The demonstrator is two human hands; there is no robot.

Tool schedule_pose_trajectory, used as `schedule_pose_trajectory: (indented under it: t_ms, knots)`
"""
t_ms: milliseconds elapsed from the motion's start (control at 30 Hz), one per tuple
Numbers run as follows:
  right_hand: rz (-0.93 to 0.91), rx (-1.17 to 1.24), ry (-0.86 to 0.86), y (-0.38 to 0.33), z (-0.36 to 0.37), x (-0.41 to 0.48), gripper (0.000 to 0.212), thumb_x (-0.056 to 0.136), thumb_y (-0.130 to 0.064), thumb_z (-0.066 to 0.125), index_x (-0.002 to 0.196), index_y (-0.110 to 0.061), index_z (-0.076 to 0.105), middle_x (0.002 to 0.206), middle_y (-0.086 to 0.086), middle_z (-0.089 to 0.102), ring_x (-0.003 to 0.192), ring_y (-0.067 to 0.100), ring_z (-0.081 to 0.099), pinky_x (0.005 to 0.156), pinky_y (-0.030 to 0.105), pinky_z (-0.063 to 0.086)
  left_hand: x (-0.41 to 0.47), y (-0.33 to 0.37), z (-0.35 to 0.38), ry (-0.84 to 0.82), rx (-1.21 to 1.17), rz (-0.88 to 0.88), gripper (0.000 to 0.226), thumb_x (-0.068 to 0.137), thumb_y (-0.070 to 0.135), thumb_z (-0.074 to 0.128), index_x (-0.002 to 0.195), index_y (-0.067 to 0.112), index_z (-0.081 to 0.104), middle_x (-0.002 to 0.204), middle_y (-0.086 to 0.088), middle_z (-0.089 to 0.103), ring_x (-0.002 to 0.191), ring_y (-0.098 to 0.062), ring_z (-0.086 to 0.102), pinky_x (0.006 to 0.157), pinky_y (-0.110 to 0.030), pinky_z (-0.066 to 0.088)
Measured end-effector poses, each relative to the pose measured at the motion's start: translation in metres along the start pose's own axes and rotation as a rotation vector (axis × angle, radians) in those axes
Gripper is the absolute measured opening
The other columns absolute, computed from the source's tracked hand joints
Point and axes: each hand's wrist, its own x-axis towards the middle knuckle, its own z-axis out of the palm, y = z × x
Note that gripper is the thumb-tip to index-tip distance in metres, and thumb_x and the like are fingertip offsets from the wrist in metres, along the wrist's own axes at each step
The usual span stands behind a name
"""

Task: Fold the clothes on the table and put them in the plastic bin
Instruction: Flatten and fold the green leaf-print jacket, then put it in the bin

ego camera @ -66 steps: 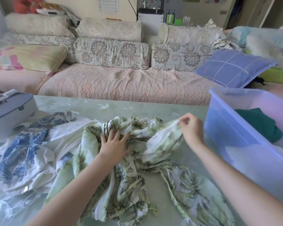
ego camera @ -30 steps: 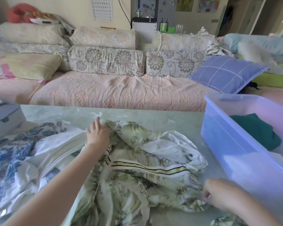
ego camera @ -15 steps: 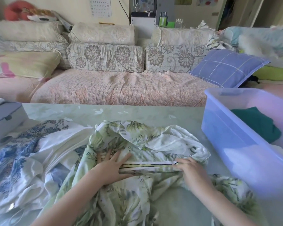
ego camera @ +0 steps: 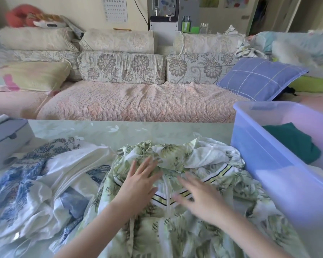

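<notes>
Green leaf-print garment point(ego camera: 175, 229) bunched at lower centre, touching plastic bin point(ego camera: 268, 164) at right. Left hand point(ego camera: 138, 185) and right hand point(ego camera: 198, 200) flat on it, fingers spread. Risk: creases get folded in; cloth could snag blue-print garment point(ego camera: 35, 183) alongside

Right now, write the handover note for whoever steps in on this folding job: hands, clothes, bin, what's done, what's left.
Left hand: open, flat on the green leaf-print garment.
Right hand: open, fingers straight, blurred, over the same garment.
That garment lies crumpled on the table, beside the plastic bin on the right. A blue-and-white garment lies in a heap to its left.
Done: a dark green piece is in the bin.
Left: fold both garments on the table and put them in the bin.
</notes>
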Motion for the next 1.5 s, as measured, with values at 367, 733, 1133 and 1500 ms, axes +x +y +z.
schedule_pose_trajectory:
  t_ms: [367, 733, 1133, 1500]
  knots:
    - [0.085, -0.194, -0.462, 0.042, -0.013, -0.020, 0.097, 0.073, -0.066, 0.063, 0.145, -0.052, -0.002, 0.152, -0.025, -0.019, 0.145, 0.011, -0.013, 0.116, 0.052, 0.010, 0.052, -0.042, 0.033, -0.552, -0.117, -0.651, 0.067, 0.093, 0.064, 0.018, 0.150, 0.036, -0.003, 0.159, -0.006, -0.007, 0.146, -0.028, 0.001, 0.114, -0.053, 0.011]
    - [0.518, 0.156, 0.216, 0.045, -0.058, 0.102, 0.109, 0.072, -0.083, 0.042, 0.150, -0.019, 0.003, 0.091, 0.003, 0.069, 0.063, 0.018, 0.066, 0.058, 0.032, 0.054, -0.039, 0.018, 0.015, -0.496, -0.407, -0.315, 0.086, 0.067, 0.086, 0.008, 0.142, 0.048, -0.009, 0.148, 0.014, -0.026, 0.129, -0.008, -0.042, 0.112, -0.041, -0.012]
    - [0.210, 0.069, 0.677, 0.001, -0.063, 0.218, 0.021, 0.086, -0.006, 0.058, 0.103, -0.012, 0.069, 0.108, 0.004, 0.062, 0.101, 0.024, 0.058, 0.072, 0.030, 0.044, -0.054, -0.005, 0.072, -0.142, -0.218, -0.254, 0.067, 0.092, 0.065, 0.002, 0.150, 0.031, 0.003, 0.126, 0.006, 0.061, 0.145, -0.021, 0.000, 0.076, -0.018, 0.051]
    - [0.046, 0.086, 0.507, -0.006, -0.031, 0.223, 0.059, 0.099, -0.025, 0.040, 0.151, -0.022, 0.013, 0.159, 0.004, 0.001, 0.145, 0.025, 0.007, 0.111, 0.041, 0.025, -0.051, 0.004, 0.021, -0.226, -0.153, -0.320, 0.054, 0.075, 0.057, 0.027, 0.112, 0.042, 0.063, 0.128, 0.000, 0.060, 0.134, -0.023, 0.034, 0.100, -0.042, 0.042]
